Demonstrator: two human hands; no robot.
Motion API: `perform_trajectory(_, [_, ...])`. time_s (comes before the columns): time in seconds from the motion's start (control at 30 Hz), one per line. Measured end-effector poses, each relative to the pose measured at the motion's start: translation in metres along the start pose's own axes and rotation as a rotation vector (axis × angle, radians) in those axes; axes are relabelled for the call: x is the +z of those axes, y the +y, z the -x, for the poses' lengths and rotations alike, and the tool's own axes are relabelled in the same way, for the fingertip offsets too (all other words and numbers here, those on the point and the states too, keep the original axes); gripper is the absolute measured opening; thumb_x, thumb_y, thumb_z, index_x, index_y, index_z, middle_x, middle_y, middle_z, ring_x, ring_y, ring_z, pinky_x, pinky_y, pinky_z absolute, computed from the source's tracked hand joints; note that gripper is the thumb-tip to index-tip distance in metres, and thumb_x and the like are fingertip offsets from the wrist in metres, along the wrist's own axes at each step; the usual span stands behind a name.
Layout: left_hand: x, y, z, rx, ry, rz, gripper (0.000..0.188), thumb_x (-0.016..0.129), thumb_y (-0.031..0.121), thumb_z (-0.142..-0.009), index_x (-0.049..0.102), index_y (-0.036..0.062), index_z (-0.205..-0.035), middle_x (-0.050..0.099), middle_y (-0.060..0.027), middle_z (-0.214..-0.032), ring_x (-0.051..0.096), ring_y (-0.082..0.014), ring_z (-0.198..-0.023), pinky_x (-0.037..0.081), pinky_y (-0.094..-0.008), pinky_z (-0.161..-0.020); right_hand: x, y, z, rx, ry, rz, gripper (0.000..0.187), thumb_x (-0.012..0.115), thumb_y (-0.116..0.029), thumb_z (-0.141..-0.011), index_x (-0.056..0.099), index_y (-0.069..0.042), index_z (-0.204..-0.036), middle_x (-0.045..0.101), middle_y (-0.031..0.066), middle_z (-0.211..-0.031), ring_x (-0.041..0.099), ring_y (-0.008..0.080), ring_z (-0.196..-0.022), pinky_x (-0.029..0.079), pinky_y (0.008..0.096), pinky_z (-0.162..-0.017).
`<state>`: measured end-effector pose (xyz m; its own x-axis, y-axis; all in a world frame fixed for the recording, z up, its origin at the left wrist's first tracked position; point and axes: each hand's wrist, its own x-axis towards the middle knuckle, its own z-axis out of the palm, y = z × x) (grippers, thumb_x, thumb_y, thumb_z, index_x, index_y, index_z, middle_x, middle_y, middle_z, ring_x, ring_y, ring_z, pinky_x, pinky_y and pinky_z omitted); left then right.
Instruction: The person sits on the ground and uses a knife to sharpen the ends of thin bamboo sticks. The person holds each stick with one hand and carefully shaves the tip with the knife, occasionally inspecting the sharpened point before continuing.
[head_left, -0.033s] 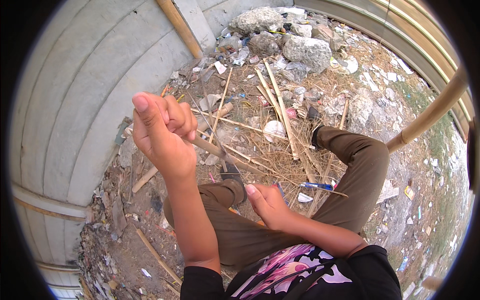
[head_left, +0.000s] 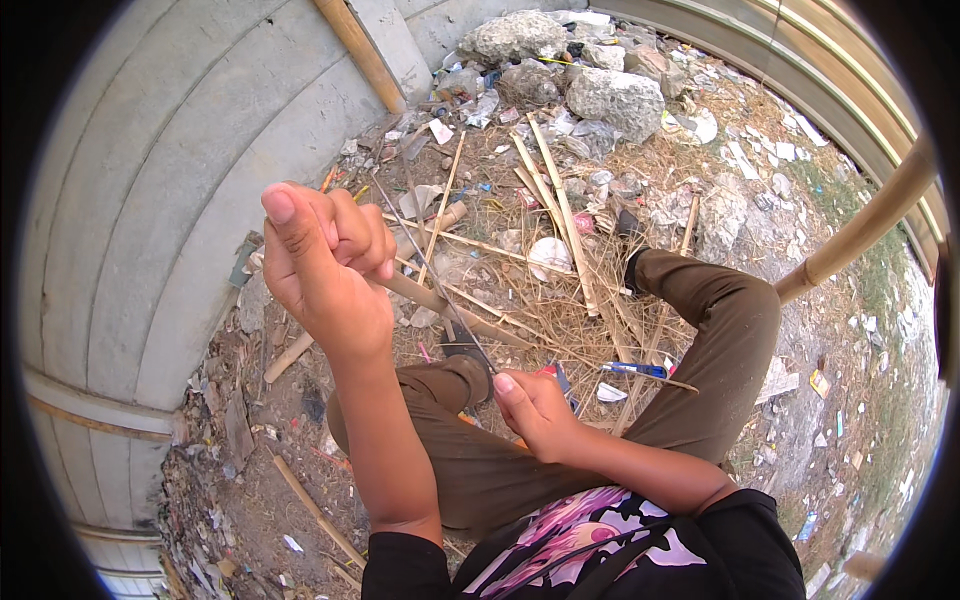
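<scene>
There is one view, from a camera on the person's head. It looks straight down, very close to the raised left hand [head_left: 325, 265] and right hand [head_left: 535, 405]. The littered ground [head_left: 700, 200] lies farther below, bent round at the edges.

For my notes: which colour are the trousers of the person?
The trousers are olive brown, plain, without a pattern; the head view shows this best.

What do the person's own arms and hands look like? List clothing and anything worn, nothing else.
Both forearms are bare. The left hand and the right hand wear no gloves, and no rings or watch are visible. Black sleeves end at about the elbows; they belong to a black top with a pink and white print on the chest. The nails are short and unpainted.
</scene>
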<state>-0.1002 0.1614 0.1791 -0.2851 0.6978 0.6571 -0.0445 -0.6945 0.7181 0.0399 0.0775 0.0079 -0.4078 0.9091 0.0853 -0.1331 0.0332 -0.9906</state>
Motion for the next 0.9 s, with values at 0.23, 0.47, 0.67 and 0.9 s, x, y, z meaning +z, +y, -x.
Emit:
perform_trajectory(0.23, [-0.014,0.004,-0.001,-0.020,0.065,0.007,0.049,0.044,0.049,-0.105,0.033,0.0127,-0.075,0.023,0.0046,-0.055,0.018,-0.0048,-0.043,0.014,-0.0240,-0.039,-0.008,0.089,0.000,0.491,0.086,-0.132,0.057,0.041,-0.049,-0.106,0.040,-0.012,-0.062,0.036,-0.0015,-0.048,0.035,0.0121,-0.036,0.029,0.0300,-0.036])
perform_trajectory(0.47, [-0.003,0.002,0.000,0.057,0.142,-0.061,0.049,0.047,0.049,-0.104,0.031,0.0141,-0.075,0.022,0.0050,-0.057,0.016,-0.0049,-0.046,0.015,-0.0236,-0.041,-0.001,0.074,0.007,0.270,0.033,-0.027,0.063,0.040,-0.048,-0.105,0.050,-0.005,-0.061,0.045,0.0034,-0.050,0.043,0.0153,-0.046,0.037,0.0355,-0.048])
perform_trajectory(0.67, [-0.019,0.001,-0.009,0.078,0.222,-0.065,0.047,0.047,0.047,-0.105,0.033,0.0133,-0.075,0.023,0.0050,-0.056,0.017,-0.0047,-0.044,0.016,-0.0236,-0.040,-0.038,0.125,-0.005,0.490,-0.044,0.311,0.067,0.053,-0.058,-0.095,0.056,-0.001,-0.060,0.050,0.0102,-0.049,0.050,0.0202,-0.048,0.043,0.0422,-0.053])
perform_trajectory(0.9, [-0.016,0.000,0.006,0.107,0.192,-0.030,0.047,0.045,0.045,-0.106,0.036,0.0113,-0.075,0.029,0.0042,-0.058,0.021,-0.0039,-0.043,0.017,-0.0238,-0.039,-0.029,-0.042,-0.011,-0.205,0.285,0.122,0.029,0.064,-0.014,-0.097,0.052,-0.005,-0.073,0.050,0.0000,-0.053,0.045,0.0085,-0.048,0.036,0.0263,-0.047])
